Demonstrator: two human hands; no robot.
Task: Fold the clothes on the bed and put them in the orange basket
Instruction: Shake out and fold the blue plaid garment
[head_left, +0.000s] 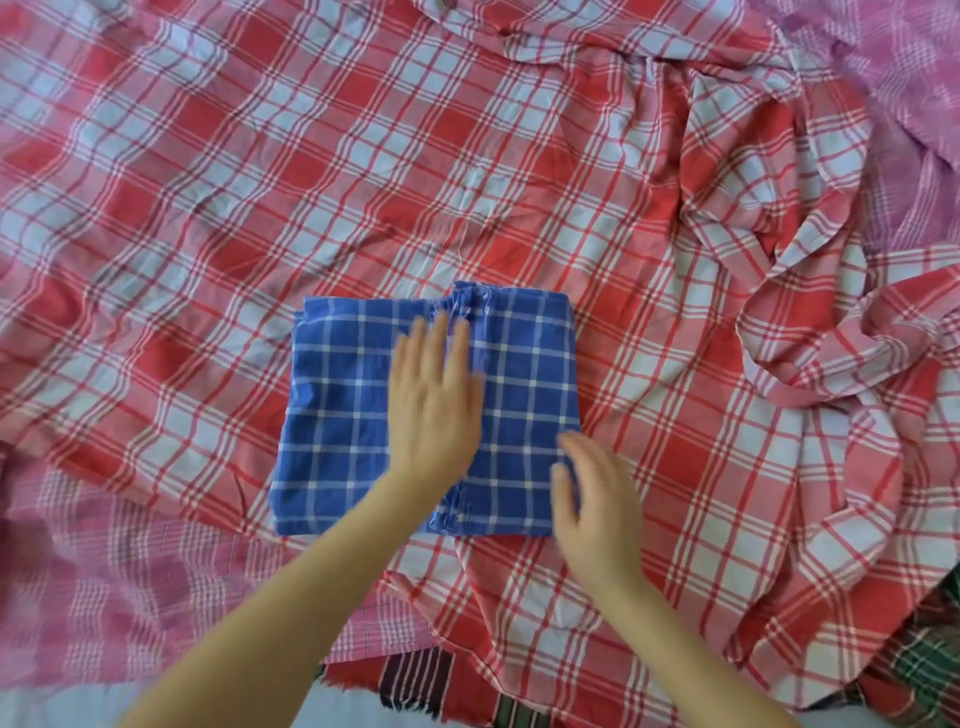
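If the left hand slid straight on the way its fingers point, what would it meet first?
Probably the bunched ridge at the far edge of the folded blue cloth, just ahead of the left hand; beyond that lies the red checked cloth.

A folded blue checked cloth (358, 415) is being pressed flat under the left hand (434, 395).

The cloth is being shown as a near-square bundle, lying on a wide, rumpled red-and-white checked cloth (467, 156). The left hand is being held palm down on its middle with the fingers straight, over a gathered seam. The right hand (597, 514) is being held at the bundle's near right corner with the fingers loosely extended. It is blurred, so contact cannot be told. A pink checked cloth (78, 571) is being seen at the lower left. A dark striped cloth (415, 680) and a green checked cloth (930, 660) are being partly covered along the near edge.
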